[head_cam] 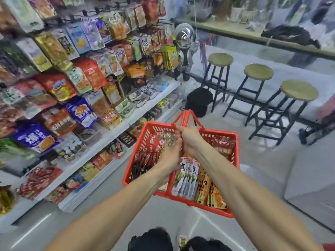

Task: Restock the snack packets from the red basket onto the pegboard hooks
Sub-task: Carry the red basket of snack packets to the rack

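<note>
Print is blurred throughout. White-and-green sachets [186, 175] standing in the red plastic basket [235, 156] carry one large dark character, apparently "有". Red-and-white packets [156, 144] at the basket's far left show round logos, unreadable. Packets on the pegboard left of the basket: characters illegible.

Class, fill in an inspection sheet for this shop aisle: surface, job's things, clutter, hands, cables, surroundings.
Surface: grey floor, bare where visible.
Job's things: red basket full of snack packets; pegboard hooks crowded with hanging packets.
Clutter: black bag on the floor by the shelf end.
Hands: right hand grips the basket handles; left hand reaches among the packets.
Cables: nothing seen.
Surroundings: three stools, astronaut figure.
</note>
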Available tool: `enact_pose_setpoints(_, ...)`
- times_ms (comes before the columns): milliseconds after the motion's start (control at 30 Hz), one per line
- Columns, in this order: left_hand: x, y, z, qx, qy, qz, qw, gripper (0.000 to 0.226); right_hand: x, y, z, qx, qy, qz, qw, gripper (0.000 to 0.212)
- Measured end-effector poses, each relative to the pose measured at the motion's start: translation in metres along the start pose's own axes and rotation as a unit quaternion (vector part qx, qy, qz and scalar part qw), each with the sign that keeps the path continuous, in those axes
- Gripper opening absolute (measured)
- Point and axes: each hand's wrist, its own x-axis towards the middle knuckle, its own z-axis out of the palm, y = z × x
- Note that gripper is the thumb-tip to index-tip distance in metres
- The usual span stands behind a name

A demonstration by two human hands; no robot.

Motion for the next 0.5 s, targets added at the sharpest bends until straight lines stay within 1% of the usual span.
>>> enact_pose_setpoints(100, 0.083, 0.05, 0.004, -0.019, -0.005, 0.018, 1.0, 0.047, 0.086, -0.051, 0.009, -0.002, -0.017, -0.007, 1.0, 0.012)
enact_pose_setpoints(167, 0.141, 0.079, 0.006, -0.03, -0.002, 0.009, 1.0, 0.048, 0.147, -0.08, 0.011, -0.021, -0.003, -0.002, 1.0, 0.015)
enact_pose_setpoints(267, 0.23, 0.116, 0.009, -0.037, -0.005, 0.027, 0.999, 0.046, 0.244, -0.11, 0.011, -0.046, -0.004, 0.005, 0.999, 0.012)
enact_pose_setpoints(300, 0.261, 0.125, 0.01, -0.041, -0.007, 0.039, 0.998, 0.045, 0.277, -0.119, 0.011, -0.055, -0.006, 0.009, 0.998, 0.014)
enact_pose_setpoints(367, 0.321, 0.142, 0.01, -0.055, -0.01, 0.051, 0.997, 0.041, 0.341, -0.134, 0.011, -0.062, -0.01, 0.021, 0.998, 0.025)
enact_pose_setpoints(433, 0.379, 0.159, 0.011, -0.077, -0.008, 0.047, 0.996, 0.04, 0.4, -0.149, 0.013, -0.076, -0.018, 0.037, 0.996, 0.03)
enact_pose_setpoints(500, 0.427, 0.175, 0.015, -0.095, 0.004, 0.027, 0.995, 0.04, 0.452, -0.162, 0.014, -0.095, -0.037, 0.056, 0.993, 0.035)
